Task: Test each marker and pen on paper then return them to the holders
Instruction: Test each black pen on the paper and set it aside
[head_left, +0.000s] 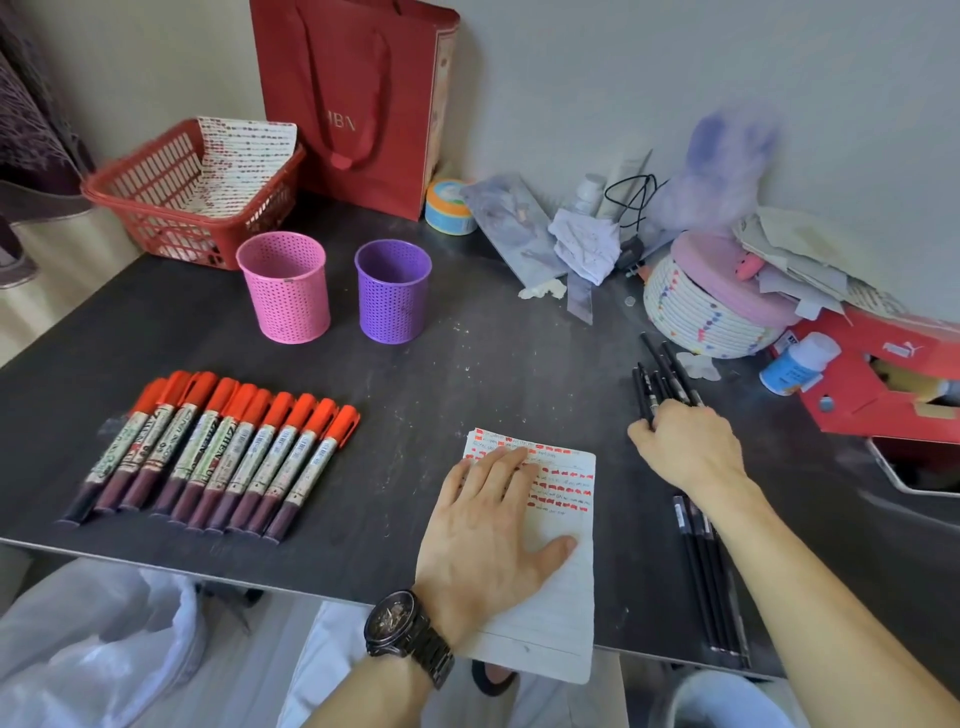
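Two empty-looking holders stand upright at the back of my dark table (467, 338) — pink holder (283, 287) left, purple holder (392, 291) beside it. Red-capped markers (218, 447) lie in a row, front left. My left hand (493, 530) presses flat, fingers spread, on the paper (566, 582). My right hand (685, 447) curls round black pens (662, 374) — more black pens (706, 571) lie under the forearm.

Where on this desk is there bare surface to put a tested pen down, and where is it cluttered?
Bare dark tabletop lies between the row of red-capped markers and the lined paper, and ahead of the paper up to the purple mesh holder. The right side is crowded: black pens, woven basket, red cardboard box.
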